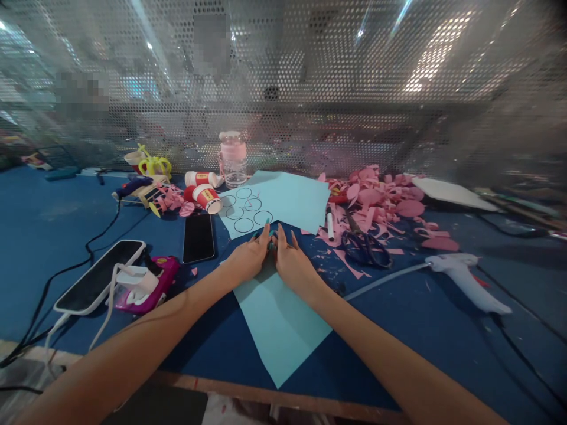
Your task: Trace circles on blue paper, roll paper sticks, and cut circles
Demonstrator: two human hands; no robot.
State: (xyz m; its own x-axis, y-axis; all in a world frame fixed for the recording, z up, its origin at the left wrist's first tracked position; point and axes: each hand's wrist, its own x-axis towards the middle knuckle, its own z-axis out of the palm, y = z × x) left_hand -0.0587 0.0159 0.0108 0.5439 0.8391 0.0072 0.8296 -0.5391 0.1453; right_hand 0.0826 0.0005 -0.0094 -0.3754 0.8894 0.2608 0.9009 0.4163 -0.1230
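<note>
My left hand [248,255] and my right hand [290,260] lie side by side on the far end of a light blue paper sheet [277,321], fingers stretched out flat and pressing on it. The index fingers almost touch at the sheet's far edge. Just beyond the fingertips lies another light blue sheet [295,198], and a pale sheet with drawn black circles [243,211] is partly under it. The sheet under my hands reaches back to the near table edge.
Blue table [420,319]. Black scissors [365,245] and a marker [329,224] lie right of my hands among pink paper scraps [381,198]. White glue gun [465,277] far right. Dark phone [198,236], second phone [100,276] with cables, paper cups [204,192] and a jar [233,158] at left and back.
</note>
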